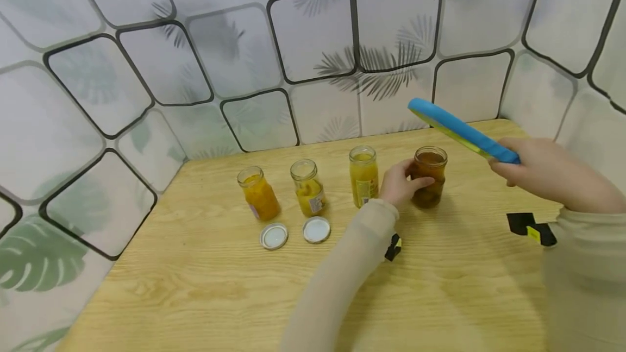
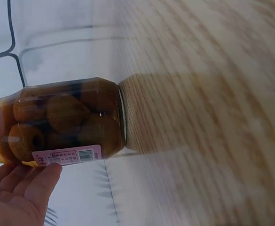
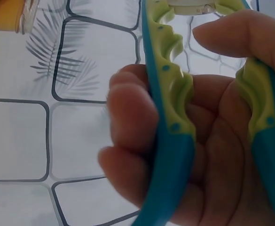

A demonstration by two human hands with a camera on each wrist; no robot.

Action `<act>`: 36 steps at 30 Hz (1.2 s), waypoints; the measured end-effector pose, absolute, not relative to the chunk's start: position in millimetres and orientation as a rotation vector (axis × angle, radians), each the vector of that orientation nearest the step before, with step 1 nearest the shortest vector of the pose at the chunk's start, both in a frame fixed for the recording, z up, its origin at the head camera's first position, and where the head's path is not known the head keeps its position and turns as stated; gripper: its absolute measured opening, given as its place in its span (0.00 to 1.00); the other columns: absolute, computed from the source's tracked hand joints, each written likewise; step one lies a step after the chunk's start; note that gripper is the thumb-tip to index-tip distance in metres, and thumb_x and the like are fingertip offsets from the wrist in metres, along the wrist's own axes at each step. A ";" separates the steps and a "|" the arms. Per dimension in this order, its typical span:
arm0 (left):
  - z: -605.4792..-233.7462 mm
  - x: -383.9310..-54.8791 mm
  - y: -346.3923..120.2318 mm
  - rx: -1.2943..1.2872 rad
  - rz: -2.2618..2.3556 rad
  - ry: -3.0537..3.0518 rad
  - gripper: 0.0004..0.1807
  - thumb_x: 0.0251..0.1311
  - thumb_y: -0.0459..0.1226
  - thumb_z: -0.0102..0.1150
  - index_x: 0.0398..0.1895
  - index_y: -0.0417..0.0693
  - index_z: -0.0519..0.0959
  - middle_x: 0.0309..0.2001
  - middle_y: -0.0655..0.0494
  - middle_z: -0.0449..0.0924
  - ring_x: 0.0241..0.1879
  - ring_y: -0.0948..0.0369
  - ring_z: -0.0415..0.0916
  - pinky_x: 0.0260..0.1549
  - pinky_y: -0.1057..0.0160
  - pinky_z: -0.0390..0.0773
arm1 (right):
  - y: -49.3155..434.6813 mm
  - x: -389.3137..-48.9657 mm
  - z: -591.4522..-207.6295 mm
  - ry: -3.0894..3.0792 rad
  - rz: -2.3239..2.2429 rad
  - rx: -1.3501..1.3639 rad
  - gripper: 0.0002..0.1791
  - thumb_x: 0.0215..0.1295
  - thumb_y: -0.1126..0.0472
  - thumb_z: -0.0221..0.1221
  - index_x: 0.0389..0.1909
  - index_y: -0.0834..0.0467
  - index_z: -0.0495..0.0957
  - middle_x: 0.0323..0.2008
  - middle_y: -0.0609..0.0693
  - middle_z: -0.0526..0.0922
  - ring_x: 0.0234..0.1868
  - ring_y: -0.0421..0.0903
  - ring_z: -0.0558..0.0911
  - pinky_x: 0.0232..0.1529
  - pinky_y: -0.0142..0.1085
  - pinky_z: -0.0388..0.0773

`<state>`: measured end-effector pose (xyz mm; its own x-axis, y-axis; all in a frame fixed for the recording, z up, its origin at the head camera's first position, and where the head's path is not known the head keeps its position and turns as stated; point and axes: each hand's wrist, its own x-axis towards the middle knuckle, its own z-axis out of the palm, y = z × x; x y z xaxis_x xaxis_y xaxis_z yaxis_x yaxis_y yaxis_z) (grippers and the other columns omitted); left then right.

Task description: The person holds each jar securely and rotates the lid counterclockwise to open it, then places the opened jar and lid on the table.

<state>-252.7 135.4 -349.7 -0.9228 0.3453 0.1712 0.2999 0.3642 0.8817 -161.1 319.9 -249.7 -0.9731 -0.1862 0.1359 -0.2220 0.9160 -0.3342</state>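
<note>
With thumb and fingers, my left hand (image 1: 401, 181) grips an upright glass jar (image 1: 430, 178) of brown contents on the wooden table. In the left wrist view, this jar (image 2: 66, 117) shows round brown pieces and a pink label, its mouth beyond the picture's edge. The fingers of my right hand (image 1: 535, 170) curl round a blue jar opener (image 1: 459, 126), raised above and to the right of the jar. Its scalloped yellow-green inner side faces inward in the right wrist view, where a pale rounded rim (image 3: 191, 8) shows between the two arms at the far end.
Left of the held jar stand three lidless jars: one with yellow contents (image 1: 364, 175), one with pale yellow pieces (image 1: 309, 189), one with orange contents (image 1: 261, 195). Two lids (image 1: 274, 236) lie before them. Black tape pieces (image 1: 530, 227) mark the table. Patterned walls enclose the back and sides.
</note>
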 end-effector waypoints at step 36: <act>-322.3 -196.9 -32.5 0.888 1.292 2.395 0.18 0.59 0.36 0.53 0.52 0.39 0.71 0.41 0.51 0.79 0.39 0.64 0.76 0.38 0.69 0.74 | 340.5 -183.4 -343.4 -3.386 1.009 0.780 0.06 0.59 0.64 0.51 0.29 0.64 0.71 0.17 0.47 0.70 0.14 0.40 0.72 0.16 0.33 0.70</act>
